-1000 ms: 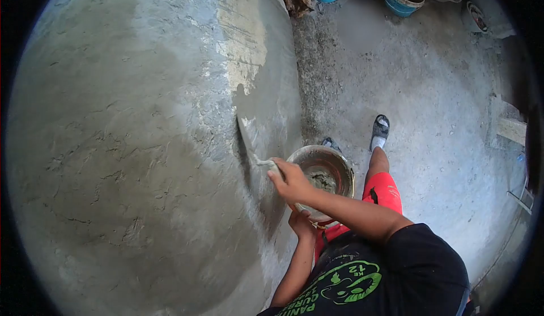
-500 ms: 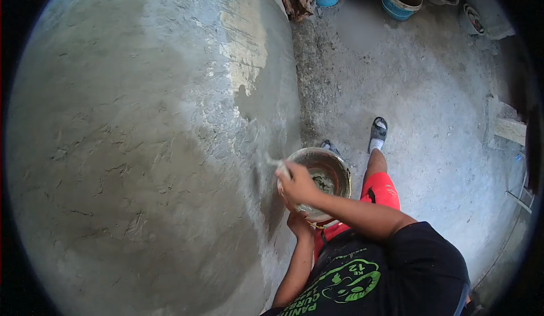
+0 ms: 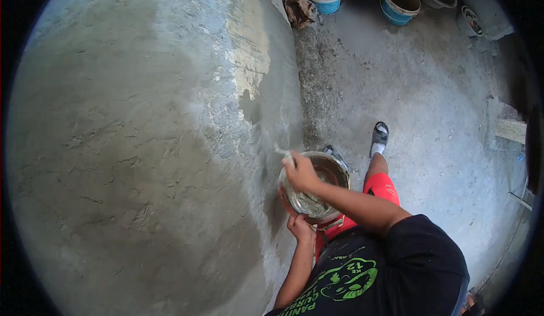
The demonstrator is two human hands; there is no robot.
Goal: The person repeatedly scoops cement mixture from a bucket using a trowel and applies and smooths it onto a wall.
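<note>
My right hand (image 3: 301, 172) is closed around the pale handle of a trowel (image 3: 281, 151), over the near-wall side of a bucket (image 3: 347, 175). The trowel's neck sticks out toward the wall; its blade is blurred and I cannot make it out. Wet grey mortar (image 3: 310, 204) lies inside the bucket, partly covered by my right hand and forearm. My left hand (image 3: 302, 228) grips the bucket's lower rim on the side close to my body. Left of both hands rises the wall (image 3: 136, 163), coated with rough, damp grey plaster.
Along the far end of the floor stand a white-and-blue bucket (image 3: 328, 5), an open blue bucket (image 3: 398, 13), a wide tub (image 3: 439, 1) and a crumpled brown bag (image 3: 300, 11). Concrete floor (image 3: 442, 117) stretches to the right. My sandaled foot (image 3: 380, 132) stands ahead of the bucket.
My right hand has shifted slightly away from my body with the trowel. More of the mortar in the bucket shows. My left hand still holds the bucket, and the view has moved a little.
</note>
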